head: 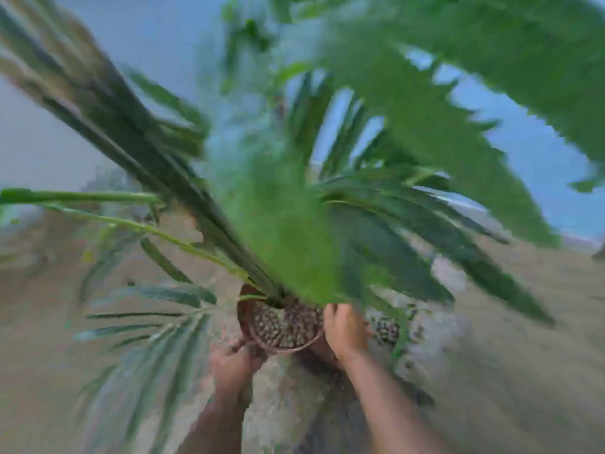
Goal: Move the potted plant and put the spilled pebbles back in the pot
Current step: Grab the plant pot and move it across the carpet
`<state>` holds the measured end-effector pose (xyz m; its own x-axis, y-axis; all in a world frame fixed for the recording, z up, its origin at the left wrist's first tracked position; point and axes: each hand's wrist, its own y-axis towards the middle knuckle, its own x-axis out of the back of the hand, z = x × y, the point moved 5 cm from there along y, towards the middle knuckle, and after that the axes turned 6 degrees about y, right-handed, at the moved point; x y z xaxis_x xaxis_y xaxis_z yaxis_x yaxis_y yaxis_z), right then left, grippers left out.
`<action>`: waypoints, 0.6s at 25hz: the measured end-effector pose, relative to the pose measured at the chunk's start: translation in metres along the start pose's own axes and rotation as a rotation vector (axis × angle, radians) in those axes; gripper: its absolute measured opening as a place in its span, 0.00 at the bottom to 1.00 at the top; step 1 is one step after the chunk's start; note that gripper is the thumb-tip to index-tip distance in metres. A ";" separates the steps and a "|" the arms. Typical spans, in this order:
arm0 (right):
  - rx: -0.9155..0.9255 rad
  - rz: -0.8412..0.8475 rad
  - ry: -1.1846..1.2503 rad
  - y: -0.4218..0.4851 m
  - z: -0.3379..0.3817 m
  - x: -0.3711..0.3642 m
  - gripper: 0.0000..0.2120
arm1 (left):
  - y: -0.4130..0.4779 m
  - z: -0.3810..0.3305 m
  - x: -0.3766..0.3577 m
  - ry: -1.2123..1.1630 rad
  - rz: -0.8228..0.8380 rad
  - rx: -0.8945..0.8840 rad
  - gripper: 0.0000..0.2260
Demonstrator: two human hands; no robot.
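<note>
A reddish-brown pot [244, 311] with a palm-like plant [284, 224] sits low in the middle of the blurred head view. Light pebbles [281, 326] cover its soil. My left hand [230, 363] grips the pot's near-left rim. My right hand [343, 329] holds the pot's right rim, fingers curled over the edge. A patch of spilled pebbles [386, 329] lies on the ground just right of the pot, partly hidden by leaves. Long green fronds spread over most of the frame.
Sandy, tan ground [507, 371] surrounds the pot on all sides. A blue wall or surface [523, 152] rises at the back right, a pale grey one [42, 142] at the back left. Motion blur hides finer detail.
</note>
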<state>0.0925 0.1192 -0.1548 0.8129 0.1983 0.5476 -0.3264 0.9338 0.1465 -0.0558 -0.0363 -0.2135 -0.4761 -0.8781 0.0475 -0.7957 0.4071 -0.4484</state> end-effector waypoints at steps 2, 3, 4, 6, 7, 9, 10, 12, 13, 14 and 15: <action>-0.084 -0.006 0.063 0.024 -0.013 0.007 0.12 | -0.001 -0.002 -0.008 -0.029 0.000 0.016 0.17; -0.059 -0.001 0.060 0.028 -0.013 0.009 0.16 | -0.005 -0.010 -0.014 -0.027 0.004 0.007 0.17; -0.038 0.047 0.044 0.031 -0.011 0.006 0.19 | -0.006 -0.016 -0.017 -0.034 0.007 0.012 0.16; -0.021 0.118 0.007 0.042 -0.013 0.002 0.20 | 0.000 -0.020 -0.021 -0.017 -0.010 0.042 0.14; -0.039 0.119 -0.033 0.053 -0.021 0.000 0.20 | -0.002 -0.022 -0.029 -0.039 0.013 0.050 0.13; -0.106 0.146 -0.056 0.068 -0.036 0.000 0.19 | -0.004 -0.024 -0.037 -0.057 -0.018 0.081 0.09; -0.139 0.184 -0.016 0.069 -0.042 -0.002 0.18 | -0.003 -0.023 -0.038 -0.058 -0.045 0.094 0.08; -0.195 0.248 0.068 0.065 -0.047 -0.007 0.18 | 0.005 -0.022 -0.038 -0.120 -0.064 0.114 0.09; -0.188 0.243 0.061 0.068 -0.049 -0.008 0.17 | 0.007 -0.021 -0.040 -0.132 -0.046 0.116 0.11; -0.174 0.218 0.034 0.070 -0.048 -0.008 0.17 | 0.006 -0.022 -0.042 -0.121 -0.044 0.111 0.11; -0.160 0.197 0.014 0.071 -0.049 -0.010 0.17 | 0.004 -0.019 -0.042 -0.145 -0.061 0.118 0.12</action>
<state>0.0845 0.1981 -0.1905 0.7483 0.3839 0.5410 -0.3992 0.9120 -0.0950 -0.0462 0.0074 -0.2002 -0.3624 -0.9308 -0.0469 -0.7679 0.3267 -0.5510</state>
